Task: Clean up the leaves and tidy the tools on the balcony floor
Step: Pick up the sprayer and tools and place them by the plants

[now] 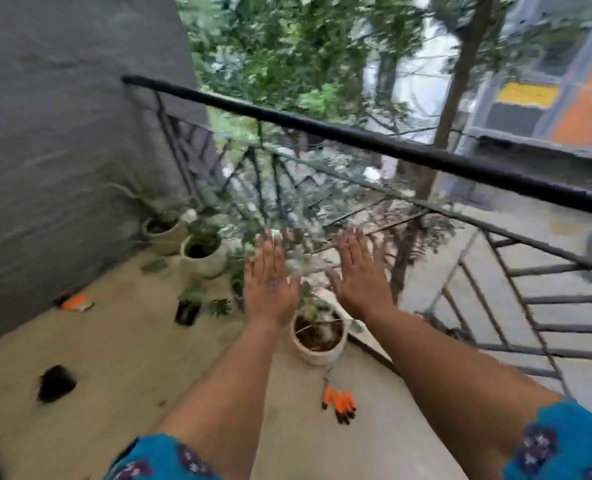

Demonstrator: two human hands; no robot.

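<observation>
Nearest the camera are blue patterned sleeves [564, 441], with both bare arms stretched out forward. On the balcony floor [121, 358] just below them lies an orange glove [338, 401] with dark fingertips, right beside a pale pot [317, 344] holding a thin plant. A dark clump [56, 383] sits off to the left on the floor; can't tell what it is. The left hand [270, 278] and right hand [360, 271] hover palms down, fingers straight and spread, holding nothing. Further back there's a small black pot [188, 311], an orange thing [75, 302] by the grey wall [62, 133], some leaves [153, 265] on the floor, two more pale pots [183, 240], then the black railing [357, 136] and trees [287, 46] beyond.
</observation>
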